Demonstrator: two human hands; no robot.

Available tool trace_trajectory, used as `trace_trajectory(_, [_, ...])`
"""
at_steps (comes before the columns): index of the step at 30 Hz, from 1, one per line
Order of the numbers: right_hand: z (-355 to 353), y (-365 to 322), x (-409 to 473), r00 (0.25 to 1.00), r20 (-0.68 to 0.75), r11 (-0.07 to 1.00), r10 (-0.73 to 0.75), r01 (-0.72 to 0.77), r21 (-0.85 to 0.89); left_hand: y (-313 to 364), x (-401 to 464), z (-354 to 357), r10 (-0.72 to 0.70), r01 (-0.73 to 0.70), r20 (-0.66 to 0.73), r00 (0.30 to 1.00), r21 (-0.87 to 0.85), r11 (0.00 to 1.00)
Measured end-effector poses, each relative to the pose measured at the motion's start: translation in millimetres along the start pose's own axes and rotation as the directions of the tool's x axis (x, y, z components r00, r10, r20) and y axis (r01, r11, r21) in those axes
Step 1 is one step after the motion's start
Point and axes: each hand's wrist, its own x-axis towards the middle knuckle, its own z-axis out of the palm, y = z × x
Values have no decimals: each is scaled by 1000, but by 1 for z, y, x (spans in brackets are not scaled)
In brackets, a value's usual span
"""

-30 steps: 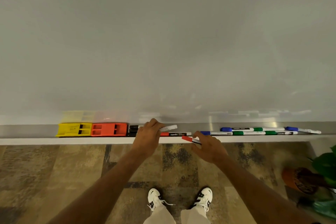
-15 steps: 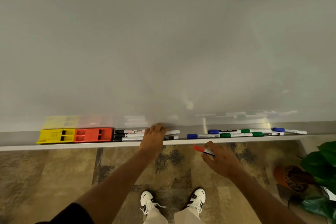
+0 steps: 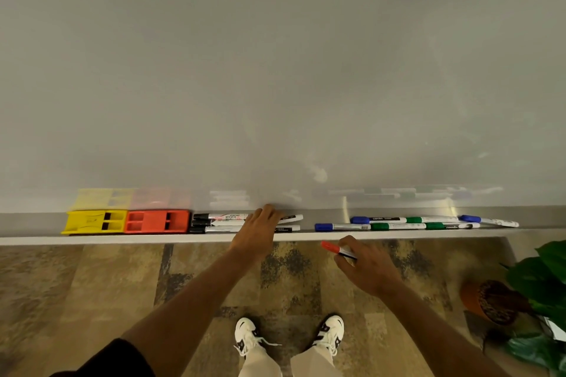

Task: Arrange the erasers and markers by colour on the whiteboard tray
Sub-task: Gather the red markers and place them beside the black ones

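Note:
On the whiteboard tray (image 3: 36, 239) a yellow eraser (image 3: 95, 221) lies at the left with an orange-red eraser (image 3: 157, 221) touching its right end. A stack of black markers (image 3: 220, 222) follows. My left hand (image 3: 258, 231) rests flat over the right part of that stack, fingers spread against the board. Further right lie blue markers (image 3: 340, 226) and green markers (image 3: 401, 226), mixed in two rows. My right hand (image 3: 364, 268) hovers below the tray's front edge, shut on a red-capped marker (image 3: 337, 249).
The whiteboard (image 3: 275, 70) fills the upper view. A potted plant (image 3: 520, 294) in an orange pot stands on the floor at the right. My feet in white shoes (image 3: 288, 337) are close under the tray.
My left hand set the white-bodied marker down into the black stack and now lies flat on it. My right hand drew the red marker back from the tray to the right.

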Motion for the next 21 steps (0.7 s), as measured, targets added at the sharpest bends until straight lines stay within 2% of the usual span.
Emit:
trace_trajectory(14, [2, -9, 5, 997, -46, 995, 69, -66, 77, -16, 7, 0, -21, 20, -3, 1000, -54, 998])
trace_trajectory(21, [4, -28, 24, 987, -146, 998, -63, 64, 8, -19, 5, -4, -19, 21, 26, 999, -80, 997])
